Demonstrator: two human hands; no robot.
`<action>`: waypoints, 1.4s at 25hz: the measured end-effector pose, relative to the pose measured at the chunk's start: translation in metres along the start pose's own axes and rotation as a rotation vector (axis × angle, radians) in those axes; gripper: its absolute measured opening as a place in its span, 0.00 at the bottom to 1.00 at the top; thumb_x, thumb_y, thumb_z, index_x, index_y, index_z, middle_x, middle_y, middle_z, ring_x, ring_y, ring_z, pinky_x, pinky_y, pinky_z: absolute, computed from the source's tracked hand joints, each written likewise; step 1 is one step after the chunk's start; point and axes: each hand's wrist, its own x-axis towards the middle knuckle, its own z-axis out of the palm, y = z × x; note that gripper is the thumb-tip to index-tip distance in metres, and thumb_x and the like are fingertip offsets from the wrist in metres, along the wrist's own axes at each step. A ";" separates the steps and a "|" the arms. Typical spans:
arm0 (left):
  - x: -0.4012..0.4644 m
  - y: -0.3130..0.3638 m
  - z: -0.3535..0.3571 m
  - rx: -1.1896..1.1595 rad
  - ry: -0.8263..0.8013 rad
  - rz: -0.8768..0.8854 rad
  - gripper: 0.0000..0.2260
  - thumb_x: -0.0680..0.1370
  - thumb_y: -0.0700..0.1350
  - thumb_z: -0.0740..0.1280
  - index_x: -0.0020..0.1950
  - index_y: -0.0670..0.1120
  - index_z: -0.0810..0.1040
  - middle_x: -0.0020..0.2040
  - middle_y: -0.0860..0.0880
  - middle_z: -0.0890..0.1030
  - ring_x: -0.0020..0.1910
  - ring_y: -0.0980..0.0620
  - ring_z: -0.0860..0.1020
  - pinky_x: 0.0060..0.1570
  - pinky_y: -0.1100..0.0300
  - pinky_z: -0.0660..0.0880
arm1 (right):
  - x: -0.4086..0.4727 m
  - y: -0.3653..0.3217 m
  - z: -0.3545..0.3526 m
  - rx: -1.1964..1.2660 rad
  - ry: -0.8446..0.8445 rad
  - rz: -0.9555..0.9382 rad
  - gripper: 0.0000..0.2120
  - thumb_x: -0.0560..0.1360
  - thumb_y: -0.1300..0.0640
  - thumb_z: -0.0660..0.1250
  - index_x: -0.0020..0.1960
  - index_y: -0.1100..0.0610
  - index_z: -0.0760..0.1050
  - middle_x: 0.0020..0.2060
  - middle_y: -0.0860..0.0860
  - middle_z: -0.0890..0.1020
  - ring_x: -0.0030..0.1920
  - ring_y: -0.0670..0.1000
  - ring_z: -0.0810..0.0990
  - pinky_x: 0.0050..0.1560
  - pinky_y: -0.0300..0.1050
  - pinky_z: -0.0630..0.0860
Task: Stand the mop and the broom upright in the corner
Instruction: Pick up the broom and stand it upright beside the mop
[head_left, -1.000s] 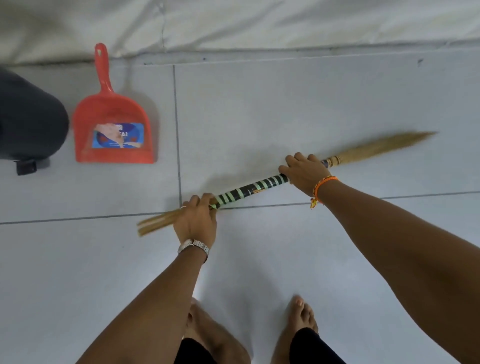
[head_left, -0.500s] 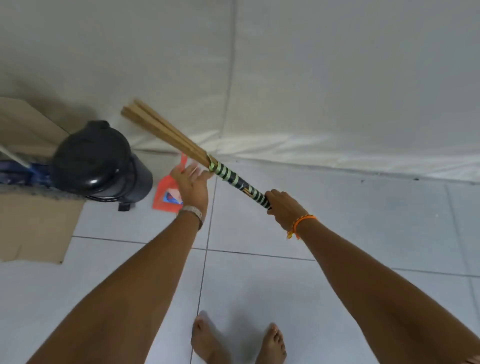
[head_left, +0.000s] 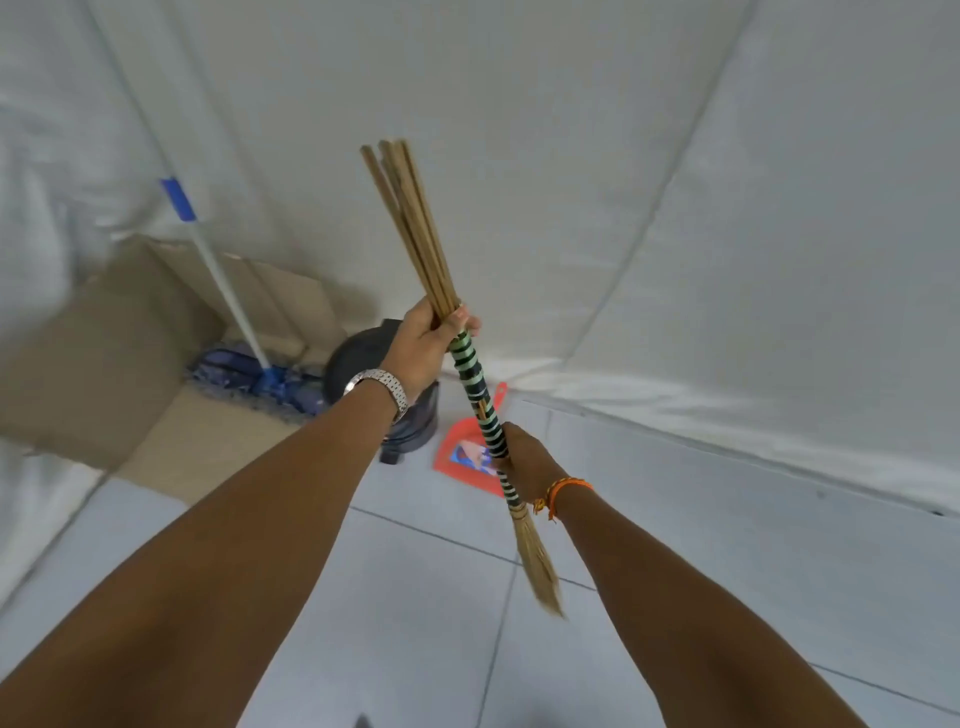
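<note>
I hold the broom (head_left: 474, 382) almost upright in the air in front of me. It is a bundle of thin brown sticks with a green-and-black striped wrap. My left hand (head_left: 423, 347) grips it at the top of the wrap, under the bare stick ends. My right hand (head_left: 522, 464) grips the lower end of the wrap, with the bristle tip hanging below. The mop (head_left: 228, 299) has a white pole with a blue grip and a blue stringy head. It leans upright in the corner at the left, its head on cardboard.
A black bin (head_left: 410, 426) stands beside the mop head, partly behind my left wrist. A red dustpan (head_left: 457, 452) lies on the tiled floor behind the broom. Flattened cardboard (head_left: 104, 364) covers the corner's floor and wall. White sheeting covers the walls.
The broom has gone from lying low and level over the floor to nearly vertical. My left hand, open half a second ago, now grips it. The view has turned toward the corner.
</note>
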 end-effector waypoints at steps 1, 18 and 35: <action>-0.002 0.002 -0.024 0.050 -0.013 0.028 0.04 0.84 0.40 0.62 0.50 0.48 0.74 0.47 0.47 0.83 0.49 0.50 0.83 0.55 0.55 0.79 | 0.012 -0.021 0.018 0.025 0.002 -0.009 0.06 0.75 0.63 0.63 0.52 0.60 0.72 0.46 0.56 0.79 0.46 0.56 0.76 0.50 0.53 0.76; 0.018 0.021 -0.424 0.188 0.118 0.058 0.02 0.84 0.40 0.61 0.53 0.42 0.71 0.40 0.49 0.78 0.40 0.54 0.77 0.48 0.60 0.75 | 0.202 -0.360 0.233 0.067 -0.051 -0.136 0.19 0.75 0.61 0.64 0.66 0.59 0.69 0.57 0.59 0.81 0.57 0.61 0.79 0.57 0.53 0.76; 0.179 -0.039 -0.707 0.065 0.117 -0.065 0.05 0.84 0.39 0.61 0.50 0.47 0.72 0.40 0.48 0.75 0.44 0.50 0.75 0.61 0.53 0.72 | 0.476 -0.543 0.363 0.098 -0.089 -0.091 0.19 0.75 0.62 0.66 0.66 0.60 0.71 0.58 0.60 0.81 0.59 0.61 0.78 0.59 0.53 0.75</action>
